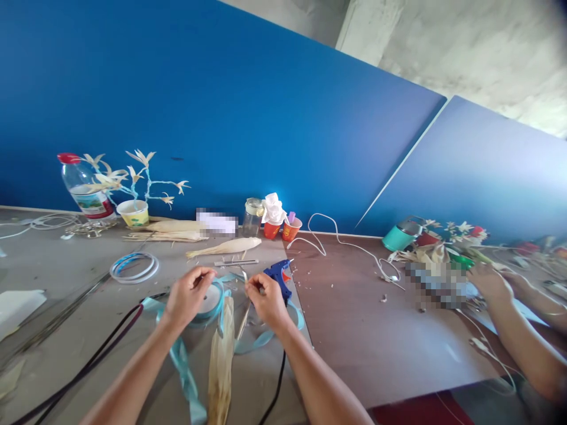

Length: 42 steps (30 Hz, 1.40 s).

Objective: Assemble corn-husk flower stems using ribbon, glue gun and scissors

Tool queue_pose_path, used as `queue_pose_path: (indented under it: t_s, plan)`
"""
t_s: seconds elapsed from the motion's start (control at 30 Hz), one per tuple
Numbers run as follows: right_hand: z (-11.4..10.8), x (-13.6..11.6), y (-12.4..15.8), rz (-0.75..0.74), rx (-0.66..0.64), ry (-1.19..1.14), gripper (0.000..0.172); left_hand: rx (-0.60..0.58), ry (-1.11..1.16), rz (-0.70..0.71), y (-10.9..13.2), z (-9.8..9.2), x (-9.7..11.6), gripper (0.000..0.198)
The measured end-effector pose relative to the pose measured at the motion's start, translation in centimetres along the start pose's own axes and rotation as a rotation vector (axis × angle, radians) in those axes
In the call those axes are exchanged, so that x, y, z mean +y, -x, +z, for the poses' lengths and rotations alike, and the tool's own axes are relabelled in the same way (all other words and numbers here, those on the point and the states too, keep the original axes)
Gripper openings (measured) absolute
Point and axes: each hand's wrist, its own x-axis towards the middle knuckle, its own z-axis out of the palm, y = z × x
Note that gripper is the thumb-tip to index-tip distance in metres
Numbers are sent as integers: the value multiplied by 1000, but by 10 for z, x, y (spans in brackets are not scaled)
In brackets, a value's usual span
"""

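Observation:
My left hand (191, 295) is closed in a pinch above a spool of light blue ribbon (212, 302); what its fingertips hold, if anything, is too small to make out. To its right, my right hand (268, 300) pinches a small pale strip (244, 274) that sticks up from the fingertips. A blue glue gun (278, 274) lies just behind that hand, partly hidden by it. Between my forearms a long dried corn husk (221, 363) lies on the table. A loose length of blue ribbon (185, 378) trails towards the front edge.
White and blue rings (134, 268), thin wires (66, 313) and a husk flower plant in a cup (133, 212) are at left. A bottle (88, 192), jar (253, 217) and red cups (271, 229) line the blue partition. A co-worker's hands (491, 283) work at right.

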Motion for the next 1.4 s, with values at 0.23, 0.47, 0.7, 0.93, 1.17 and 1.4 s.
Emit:
queue_pose_path:
  t_s: [0.23,0.47,0.7,0.93,1.17,1.4]
  plan:
    - [-2,6,-4,61,79,-80,15,191,-529,216,-13,-12,-29,28]
    - [-5,4,-4,63,116,-101,15,96,-503,356,-9,-3,-26,27]
    - [-9,1,-7,72,136,-125,15,-115,-530,461,-4,10,-22,26]
    - [-11,2,-10,102,162,-173,15,-263,-660,544,10,19,-14,15]
    - [-16,2,-15,118,205,-212,17,-253,-614,592,7,21,-16,19]
    - [-18,7,-18,104,229,-197,15,-85,-513,541,-1,18,-26,19]
